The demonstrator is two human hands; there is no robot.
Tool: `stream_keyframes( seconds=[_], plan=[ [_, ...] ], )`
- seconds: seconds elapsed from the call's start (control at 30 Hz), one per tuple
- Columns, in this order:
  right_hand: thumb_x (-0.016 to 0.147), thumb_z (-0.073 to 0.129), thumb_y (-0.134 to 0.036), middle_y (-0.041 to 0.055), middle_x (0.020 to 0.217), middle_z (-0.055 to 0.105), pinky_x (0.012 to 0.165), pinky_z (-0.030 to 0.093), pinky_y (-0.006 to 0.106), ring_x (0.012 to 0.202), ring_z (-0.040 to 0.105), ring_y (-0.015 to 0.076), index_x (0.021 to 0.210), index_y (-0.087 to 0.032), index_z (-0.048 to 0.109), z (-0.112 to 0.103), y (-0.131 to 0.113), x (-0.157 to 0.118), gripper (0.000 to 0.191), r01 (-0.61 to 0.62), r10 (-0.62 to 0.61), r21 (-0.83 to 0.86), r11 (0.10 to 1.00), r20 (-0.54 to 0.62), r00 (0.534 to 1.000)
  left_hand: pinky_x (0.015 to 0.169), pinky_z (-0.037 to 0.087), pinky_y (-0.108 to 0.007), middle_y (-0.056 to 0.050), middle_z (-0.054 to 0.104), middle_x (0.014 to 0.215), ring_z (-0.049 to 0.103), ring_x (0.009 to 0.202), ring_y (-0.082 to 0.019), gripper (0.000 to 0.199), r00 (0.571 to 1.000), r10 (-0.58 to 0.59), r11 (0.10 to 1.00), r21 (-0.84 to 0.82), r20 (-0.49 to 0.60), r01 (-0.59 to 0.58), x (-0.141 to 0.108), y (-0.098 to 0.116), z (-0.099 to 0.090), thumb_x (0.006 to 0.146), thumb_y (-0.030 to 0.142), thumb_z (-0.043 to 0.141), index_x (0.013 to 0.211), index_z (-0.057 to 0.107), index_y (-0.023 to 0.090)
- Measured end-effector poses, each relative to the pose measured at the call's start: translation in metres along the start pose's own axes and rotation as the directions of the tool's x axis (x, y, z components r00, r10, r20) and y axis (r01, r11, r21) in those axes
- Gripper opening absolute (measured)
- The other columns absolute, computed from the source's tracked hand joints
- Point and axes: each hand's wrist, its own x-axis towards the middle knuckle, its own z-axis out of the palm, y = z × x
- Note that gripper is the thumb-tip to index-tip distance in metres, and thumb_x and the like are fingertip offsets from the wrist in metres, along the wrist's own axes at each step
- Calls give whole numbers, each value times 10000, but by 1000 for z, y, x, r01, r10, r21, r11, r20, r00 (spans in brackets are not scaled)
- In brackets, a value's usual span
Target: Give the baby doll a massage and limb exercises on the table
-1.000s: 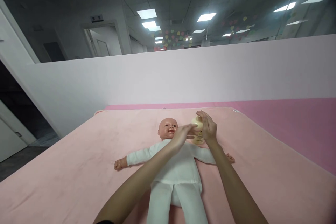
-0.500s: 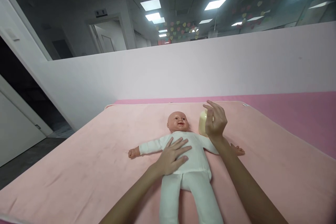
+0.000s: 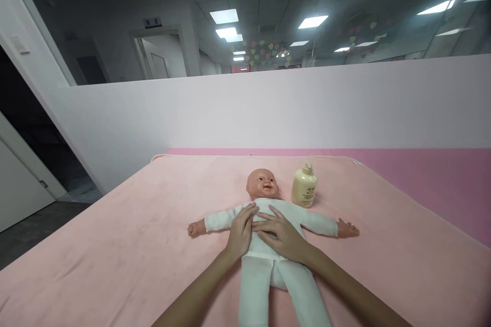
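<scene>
A baby doll (image 3: 264, 245) in a white long-sleeved suit lies on its back, arms spread out to both sides. My left hand (image 3: 242, 227) rests on the left side of its chest, fingers stretched toward the head. Beside it, my right hand (image 3: 281, 232) lies flat over the middle of the doll's chest and belly, fingers spread and pointing left. The two hands are close together, and neither grips anything. Near the doll's head, to the right, a pale yellow pump bottle (image 3: 304, 187) stands upright with dark print on its front.
A pink blanket (image 3: 126, 235) covers the surface under the doll, with a darker pink mat (image 3: 429, 184) beyond its right edge. A white low wall (image 3: 268, 112) runs behind, topped by a window. A white door (image 3: 23, 179) is at the far left.
My right hand has come down from beside the bottle onto the doll's chest, uncovering the bottle. My left hand has shifted slightly left, its fingers closer together and pointing more upward.
</scene>
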Motion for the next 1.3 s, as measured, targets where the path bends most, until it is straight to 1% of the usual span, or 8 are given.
stream_keyframes(
  seconds=[0.3, 0.5, 0.67, 0.8, 0.93, 1.1, 1.2, 1.3],
  plan=[
    [863, 432, -280, 41, 1122, 648, 1064, 274, 517, 1168, 514, 231, 992, -234, 678, 16, 33, -10, 282, -302, 286, 14, 953, -359, 888, 1093, 315, -423, -9, 651, 1144, 526, 1170, -153, 487, 984, 115, 992, 42, 133, -122, -4, 14, -1, 751, 37, 336, 1011, 693, 243],
    [867, 406, -367, 81, 1132, 637, 955, 424, 422, 1067, 573, 227, 1052, -182, 642, 9, 62, -27, 354, -436, 499, 245, 866, -489, 716, 1106, 290, -387, 4, 703, 1018, 570, 1122, -143, 480, 806, 290, 952, -70, 517, -298, -14, 42, 0, 693, 24, 351, 925, 717, 230],
    [873, 391, -373, 78, 1115, 645, 950, 429, 405, 1051, 580, 219, 1053, -174, 640, 9, 67, -32, 366, -438, 506, 255, 862, -502, 702, 1146, 131, -446, 3, 451, 1385, 361, 1321, -178, 427, 714, 227, 914, 110, 662, -392, -7, 60, -5, 883, 224, 375, 1285, 507, 289],
    [876, 385, -329, 84, 1099, 651, 926, 444, 412, 1033, 590, 218, 1058, -175, 636, 9, 65, -31, 346, -392, 403, 141, 909, -534, 744, 1138, 63, -502, 20, 261, 1489, 193, 1392, -221, 464, 777, 142, 877, 286, 613, -385, -2, 58, -7, 912, 439, 351, 1366, 377, 350],
    [836, 441, -244, 67, 981, 687, 1011, 347, 495, 965, 615, 220, 928, -202, 667, 3, 55, -32, 248, -213, 127, -92, 973, -556, 821, 1135, 89, -510, -2, 266, 1490, 190, 1393, -231, 497, 885, 98, 893, 352, 455, -280, -1, 40, -6, 896, 491, 362, 1371, 370, 343],
    [812, 465, -196, 40, 871, 705, 1000, 379, 461, 908, 637, 195, 800, -238, 680, -1, 14, -30, 220, 63, -57, 12, 998, -303, 951, 1141, 151, -472, -19, 374, 1441, 309, 1348, -190, 423, 975, 82, 958, 252, 207, -134, 1, 17, -4, 922, 410, 338, 1311, 470, 311],
    [832, 458, -210, 27, 918, 708, 1037, 338, 475, 1027, 609, 199, 854, -269, 698, 1, -9, -25, 248, 27, -16, 116, 993, -90, 996, 1134, 197, -456, -32, 418, 1413, 345, 1329, -180, 411, 986, 68, 978, 184, 151, -95, 2, 9, -3, 926, 388, 336, 1283, 509, 283],
    [866, 432, -241, 30, 1044, 680, 1100, 196, 536, 1143, 546, 205, 1004, -280, 678, 3, -14, -21, 284, -51, 53, 97, 994, -21, 998, 1132, 224, -437, -28, 458, 1384, 357, 1321, -170, 408, 993, 45, 987, 150, 112, -61, 1, 6, -2, 930, 373, 332, 1281, 513, 271]
  ],
)
